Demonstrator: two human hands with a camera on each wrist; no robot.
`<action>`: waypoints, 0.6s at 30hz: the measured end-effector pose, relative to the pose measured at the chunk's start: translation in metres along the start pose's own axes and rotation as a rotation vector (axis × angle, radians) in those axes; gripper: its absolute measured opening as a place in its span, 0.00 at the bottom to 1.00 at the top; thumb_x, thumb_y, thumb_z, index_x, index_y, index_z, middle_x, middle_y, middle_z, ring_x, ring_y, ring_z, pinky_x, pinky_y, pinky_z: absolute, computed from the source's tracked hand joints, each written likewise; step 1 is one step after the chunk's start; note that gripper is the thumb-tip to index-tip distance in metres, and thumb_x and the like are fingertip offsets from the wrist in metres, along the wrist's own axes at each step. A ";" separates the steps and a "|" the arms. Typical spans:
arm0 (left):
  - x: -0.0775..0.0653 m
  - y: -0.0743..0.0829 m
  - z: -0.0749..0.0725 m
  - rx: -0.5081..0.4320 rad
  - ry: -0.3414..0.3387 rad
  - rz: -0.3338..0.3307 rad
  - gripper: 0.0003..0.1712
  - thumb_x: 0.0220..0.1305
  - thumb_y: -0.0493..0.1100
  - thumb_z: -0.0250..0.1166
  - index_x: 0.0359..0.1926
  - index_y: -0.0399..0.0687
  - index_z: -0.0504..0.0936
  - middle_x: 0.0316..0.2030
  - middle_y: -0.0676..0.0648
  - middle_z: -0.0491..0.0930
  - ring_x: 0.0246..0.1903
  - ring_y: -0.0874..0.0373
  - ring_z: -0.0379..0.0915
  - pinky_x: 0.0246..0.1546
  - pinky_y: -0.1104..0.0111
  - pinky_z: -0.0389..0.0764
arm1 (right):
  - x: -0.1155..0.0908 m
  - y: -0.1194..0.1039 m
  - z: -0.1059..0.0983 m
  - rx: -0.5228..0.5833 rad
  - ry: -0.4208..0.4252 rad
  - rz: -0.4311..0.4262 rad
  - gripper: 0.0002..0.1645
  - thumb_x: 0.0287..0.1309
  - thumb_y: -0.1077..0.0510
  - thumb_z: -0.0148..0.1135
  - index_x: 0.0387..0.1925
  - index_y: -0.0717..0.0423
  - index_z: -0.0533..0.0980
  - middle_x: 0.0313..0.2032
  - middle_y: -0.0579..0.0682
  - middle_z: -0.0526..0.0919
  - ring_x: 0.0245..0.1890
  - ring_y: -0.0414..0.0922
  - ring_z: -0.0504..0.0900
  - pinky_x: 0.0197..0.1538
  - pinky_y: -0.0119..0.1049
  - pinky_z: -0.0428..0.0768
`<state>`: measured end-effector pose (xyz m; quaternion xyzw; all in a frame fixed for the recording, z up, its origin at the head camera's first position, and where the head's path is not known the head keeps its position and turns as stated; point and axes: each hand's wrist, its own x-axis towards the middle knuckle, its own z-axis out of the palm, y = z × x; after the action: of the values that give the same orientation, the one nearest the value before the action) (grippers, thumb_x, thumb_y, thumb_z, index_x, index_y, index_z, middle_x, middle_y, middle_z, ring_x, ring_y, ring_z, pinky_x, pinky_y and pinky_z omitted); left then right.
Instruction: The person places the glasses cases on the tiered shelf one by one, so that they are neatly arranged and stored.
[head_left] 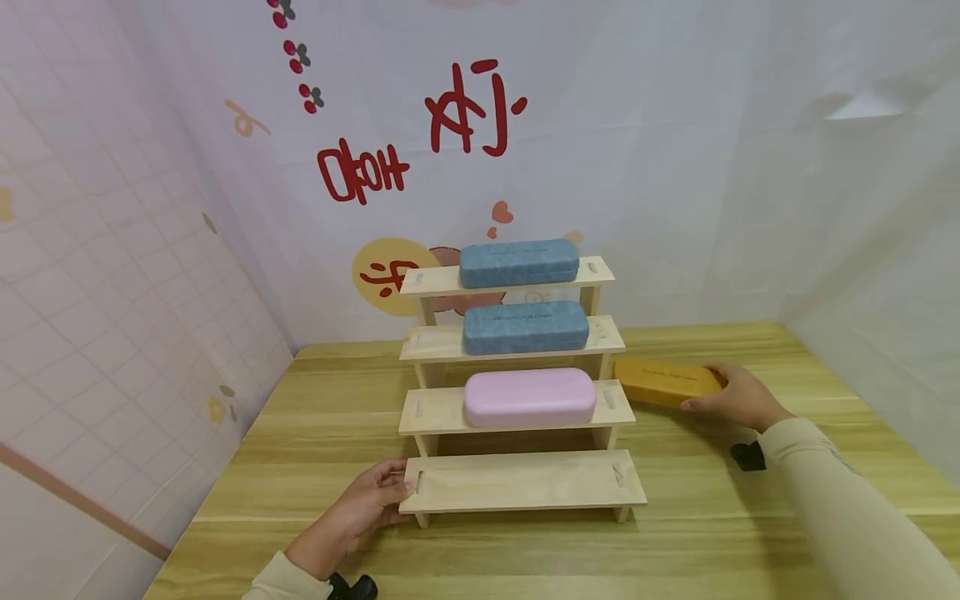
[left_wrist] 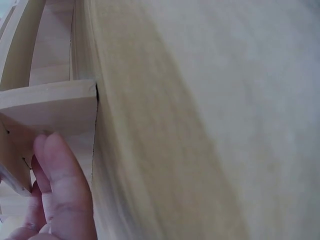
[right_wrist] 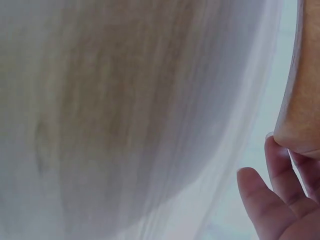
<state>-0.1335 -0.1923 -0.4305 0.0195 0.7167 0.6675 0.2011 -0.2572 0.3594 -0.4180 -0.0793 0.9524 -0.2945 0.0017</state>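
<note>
A wooden four-step display rack (head_left: 521, 482) stands on the table. My left hand (head_left: 369, 507) grips the left end of its lowest board, thumb on top and fingers beneath. The left wrist view shows those fingers (left_wrist: 62, 185) close under the board by its leg. To the right of the rack, my right hand (head_left: 741, 398) holds a mustard-yellow glasses case (head_left: 663, 381) by its right end. In the right wrist view, fingers (right_wrist: 282, 165) meet the end of that case (right_wrist: 305, 100). The case's left end is right by the rack's side.
A pink glasses case (head_left: 529, 397) lies on the second board from the bottom. Above it, a blue glasses case (head_left: 525, 327) and another blue case (head_left: 519, 263) occupy the upper two boards. Wood-grain table (head_left: 315, 433) surrounds the rack. A printed white cloth (head_left: 637, 167) hangs behind.
</note>
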 end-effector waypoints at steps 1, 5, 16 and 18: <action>0.000 0.000 0.000 0.001 0.000 0.000 0.37 0.68 0.38 0.58 0.66 0.19 0.51 0.50 0.37 0.75 0.41 0.55 0.78 0.45 0.56 0.78 | -0.002 0.000 -0.001 0.003 0.007 -0.002 0.56 0.47 0.40 0.73 0.63 0.75 0.62 0.53 0.74 0.72 0.41 0.56 0.75 0.42 0.49 0.74; 0.000 -0.001 0.001 0.005 0.005 0.003 0.36 0.69 0.38 0.57 0.66 0.20 0.51 0.49 0.38 0.75 0.41 0.55 0.78 0.44 0.57 0.78 | -0.009 0.000 -0.007 0.013 0.029 -0.002 0.55 0.48 0.39 0.73 0.64 0.73 0.63 0.54 0.73 0.72 0.43 0.58 0.75 0.42 0.49 0.75; 0.000 0.000 0.001 0.008 0.036 -0.007 0.35 0.68 0.37 0.58 0.66 0.21 0.53 0.49 0.37 0.75 0.41 0.54 0.78 0.45 0.56 0.79 | -0.031 -0.010 -0.026 0.010 0.065 0.004 0.54 0.51 0.41 0.72 0.64 0.75 0.60 0.52 0.73 0.72 0.41 0.56 0.75 0.37 0.41 0.75; -0.001 0.001 0.002 0.007 0.036 -0.005 0.35 0.69 0.37 0.57 0.66 0.21 0.53 0.49 0.37 0.74 0.41 0.54 0.78 0.45 0.55 0.79 | -0.035 -0.013 -0.028 0.005 0.075 -0.006 0.54 0.50 0.41 0.72 0.64 0.75 0.61 0.52 0.73 0.72 0.41 0.56 0.75 0.36 0.41 0.75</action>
<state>-0.1325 -0.1907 -0.4299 0.0062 0.7225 0.6648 0.1896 -0.2220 0.3697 -0.3892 -0.0710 0.9508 -0.2997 -0.0344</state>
